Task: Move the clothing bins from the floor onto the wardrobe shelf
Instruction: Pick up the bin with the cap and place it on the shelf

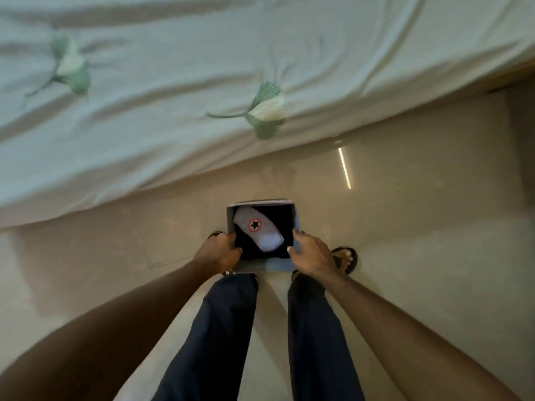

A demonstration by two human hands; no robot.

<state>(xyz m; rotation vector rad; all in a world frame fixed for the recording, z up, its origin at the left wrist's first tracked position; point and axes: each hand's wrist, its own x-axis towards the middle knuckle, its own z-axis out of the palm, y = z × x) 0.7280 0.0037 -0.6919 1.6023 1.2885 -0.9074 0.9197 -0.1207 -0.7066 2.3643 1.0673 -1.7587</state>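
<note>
1. Head view puts the grey bin [260,202] straight ahead of the body, between the two hands and just in front of the legs [225,328], over the floor [405,227]; neither hand is nearer.
2. The left hand [218,251] grips the near-left wall and the right hand [311,253] the near-right, fingers curled over the rim.
3. The bin looks near square with no clear long axis, mouth up. Inside, a white garment [257,230] lies diagonally, far-left to near-right.
4. The wardrobe shelf is out of view; reaching it likely needs a turn away from the bed [260,68].
</note>
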